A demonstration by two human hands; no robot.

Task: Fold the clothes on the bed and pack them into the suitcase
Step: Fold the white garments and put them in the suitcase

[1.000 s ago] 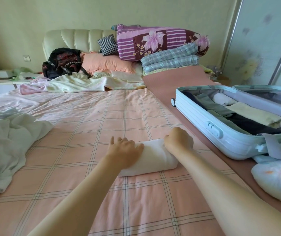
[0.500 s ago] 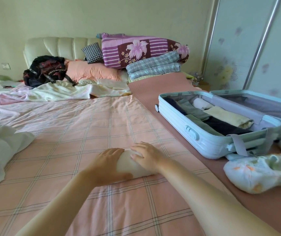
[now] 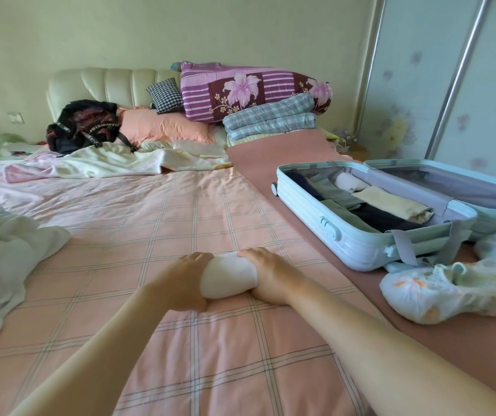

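Note:
A rolled white garment (image 3: 228,275) lies on the pink checked bed (image 3: 156,223) in front of me. My left hand (image 3: 185,283) grips its left end and my right hand (image 3: 266,276) grips its right end, fingers curled round the roll. To the right, a pale blue suitcase (image 3: 357,244) lies open on the bed, holding several folded clothes, among them a yellow piece (image 3: 390,202) and a white roll (image 3: 349,181). A loose white garment (image 3: 3,259) is heaped at the left edge.
A crumpled white printed garment (image 3: 450,289) lies right of me, beside the suitcase. Pillows, folded quilts (image 3: 267,118), a black bag (image 3: 86,126) and a pale blanket (image 3: 105,163) crowd the headboard end. A sliding wardrobe door (image 3: 450,85) stands behind the suitcase.
The white garment went from a flat fold to a compact roll. My hands closed in from on top of it to its two ends. My view turned right toward the suitcase.

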